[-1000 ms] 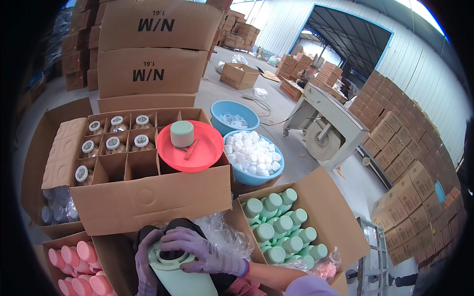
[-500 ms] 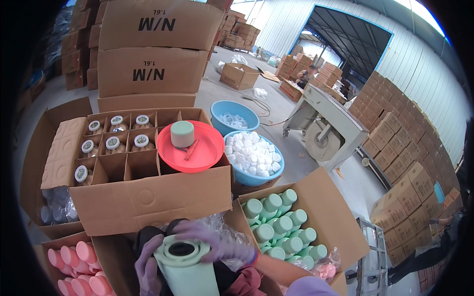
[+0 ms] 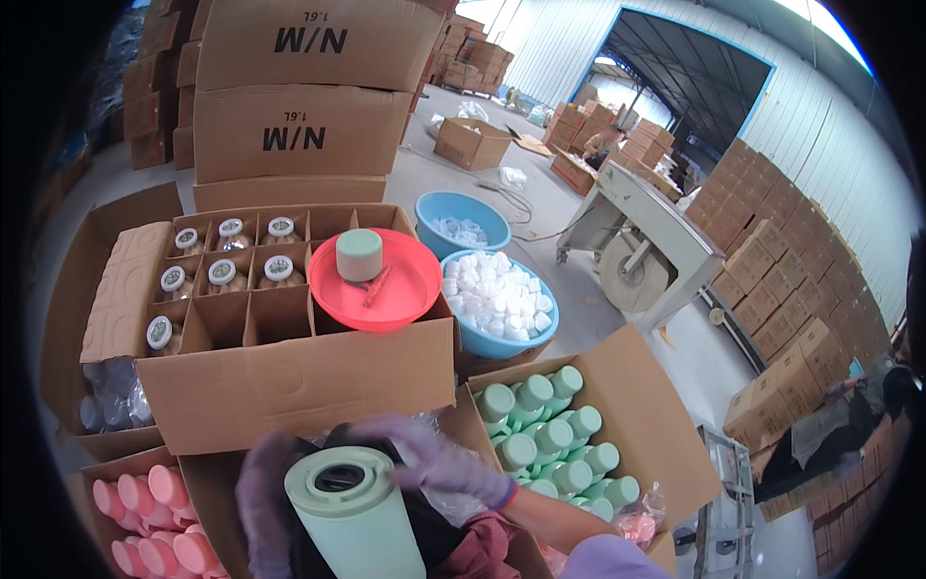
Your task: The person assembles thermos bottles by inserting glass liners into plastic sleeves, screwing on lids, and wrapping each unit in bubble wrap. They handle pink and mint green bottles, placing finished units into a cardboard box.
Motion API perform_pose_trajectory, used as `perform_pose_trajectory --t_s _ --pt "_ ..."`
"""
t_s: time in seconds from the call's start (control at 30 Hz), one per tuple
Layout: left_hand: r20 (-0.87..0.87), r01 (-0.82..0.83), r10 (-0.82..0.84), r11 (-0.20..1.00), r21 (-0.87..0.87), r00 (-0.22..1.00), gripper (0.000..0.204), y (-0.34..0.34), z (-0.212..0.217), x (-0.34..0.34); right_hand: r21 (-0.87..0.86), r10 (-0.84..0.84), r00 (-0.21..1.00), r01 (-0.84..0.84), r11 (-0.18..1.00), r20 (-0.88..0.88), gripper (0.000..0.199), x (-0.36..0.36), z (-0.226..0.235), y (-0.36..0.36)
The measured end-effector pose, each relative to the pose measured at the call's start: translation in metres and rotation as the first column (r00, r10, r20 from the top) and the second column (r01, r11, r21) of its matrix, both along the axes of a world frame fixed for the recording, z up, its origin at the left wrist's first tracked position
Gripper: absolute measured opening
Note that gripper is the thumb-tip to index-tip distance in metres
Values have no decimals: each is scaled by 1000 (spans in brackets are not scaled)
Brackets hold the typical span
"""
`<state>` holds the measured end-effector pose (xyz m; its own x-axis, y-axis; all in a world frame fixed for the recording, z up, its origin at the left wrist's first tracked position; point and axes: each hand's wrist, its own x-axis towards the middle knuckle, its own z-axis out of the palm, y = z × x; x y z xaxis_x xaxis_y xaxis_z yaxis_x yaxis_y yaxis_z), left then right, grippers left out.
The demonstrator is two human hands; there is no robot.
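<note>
A mint-green flask body leans slightly toward the upper left in front of me, with a matching ring-shaped collar around its dark mouth. Purple knitted gloves cover both hands. At its left side my left hand curves close by, its fingers smeared by motion, so contact is unclear. My right hand reaches in from the right, fingers stretched past the far side of the collar and thumb apart, close to the rim. Dark cloth lies behind and around the flask body.
A divided carton holds several glass-like bottles with white caps. On it sits a red basin with a green cup and a red-handled tool. Blue basins hold small parts. Pink bottles and green bottles fill cartons either side.
My left hand has loosened from the flask's side and shifted left. The right hand has lifted slightly off the collar. The flask has moved a little left and up, showing its mouth more.
</note>
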<state>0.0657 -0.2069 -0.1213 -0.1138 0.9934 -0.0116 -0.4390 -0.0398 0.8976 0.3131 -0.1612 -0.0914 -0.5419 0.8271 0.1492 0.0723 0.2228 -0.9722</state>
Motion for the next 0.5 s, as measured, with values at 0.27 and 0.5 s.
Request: perform_pose_trajectory --t_s 0.27,0.5 --pt "-45 302 -299 943 140 953 67 12 -17 9 457 50 994 -92 885 102 37 -34 -19 -17" --pt "-53 -110 129 957 269 990 65 -18 -2 -29 -254 -157 954 223 941 255 57 38 -27 24"
